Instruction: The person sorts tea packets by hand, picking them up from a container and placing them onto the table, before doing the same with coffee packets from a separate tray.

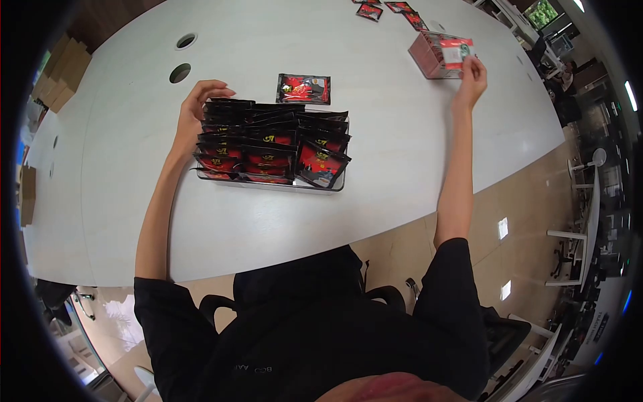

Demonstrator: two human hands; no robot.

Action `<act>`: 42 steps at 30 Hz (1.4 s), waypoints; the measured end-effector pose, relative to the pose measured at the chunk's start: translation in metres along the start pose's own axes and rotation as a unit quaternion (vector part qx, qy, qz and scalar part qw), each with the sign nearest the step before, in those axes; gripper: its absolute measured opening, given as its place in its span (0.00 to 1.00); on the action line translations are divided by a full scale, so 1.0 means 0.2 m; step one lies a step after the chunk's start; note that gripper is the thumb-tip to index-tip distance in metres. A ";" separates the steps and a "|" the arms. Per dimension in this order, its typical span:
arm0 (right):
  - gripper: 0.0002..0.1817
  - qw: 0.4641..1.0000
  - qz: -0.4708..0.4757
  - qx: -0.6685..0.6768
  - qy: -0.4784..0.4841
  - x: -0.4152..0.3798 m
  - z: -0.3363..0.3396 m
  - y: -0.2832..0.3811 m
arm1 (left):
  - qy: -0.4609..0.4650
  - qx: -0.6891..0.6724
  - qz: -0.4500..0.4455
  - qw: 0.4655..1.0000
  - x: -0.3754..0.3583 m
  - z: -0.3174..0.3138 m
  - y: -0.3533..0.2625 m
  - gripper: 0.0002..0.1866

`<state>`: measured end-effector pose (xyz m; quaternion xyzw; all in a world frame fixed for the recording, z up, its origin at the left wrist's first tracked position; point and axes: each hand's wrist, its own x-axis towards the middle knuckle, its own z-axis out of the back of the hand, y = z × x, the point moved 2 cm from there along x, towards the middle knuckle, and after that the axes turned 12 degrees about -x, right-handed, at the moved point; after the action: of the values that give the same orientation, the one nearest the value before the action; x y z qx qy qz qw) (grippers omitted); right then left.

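My right hand (472,77) pinches a red and white sachet (457,52) over a clear box (429,55) filled with reddish packets. The sachet covers part of that box's right side. My left hand (199,102) rests at the back left corner of a clear tray (281,186), its fingers loosely curved and apart, with nothing visible in them. Rows of black and red coffee sachets (268,142) stand upright in the tray; one at the front right (321,164) leans at a tilt. Just behind the tray, a single black and red sachet (303,89) lies flat.
Several more sachets (370,11) lie at the far edge of the white table (388,134). Two round cable holes (179,73) are at the back left. Cardboard boxes (63,74) stand beyond the table on the left. The table's front edge runs close to my body.
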<state>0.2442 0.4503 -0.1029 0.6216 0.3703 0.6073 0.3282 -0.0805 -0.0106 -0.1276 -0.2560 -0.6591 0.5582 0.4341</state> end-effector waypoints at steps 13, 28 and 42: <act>0.29 0.859 -0.037 -0.510 0.041 0.04 0.17 -0.15 | -0.005 -0.002 0.038 0.999 -0.01 -0.02 -0.02 0.28; 0.29 0.931 0.003 -0.364 0.010 0.08 0.28 -0.26 | 0.000 0.015 0.031 0.999 0.00 -0.01 -0.01 0.27; 0.29 0.948 -0.102 -0.281 0.107 0.35 0.38 -0.59 | -0.002 0.021 0.038 0.999 0.00 -0.04 -0.03 0.25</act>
<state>0.3116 0.5745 -0.1722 0.3948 0.2792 0.7130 0.5078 -0.0732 -0.0091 -0.1231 -0.2698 -0.6380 0.5887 0.4166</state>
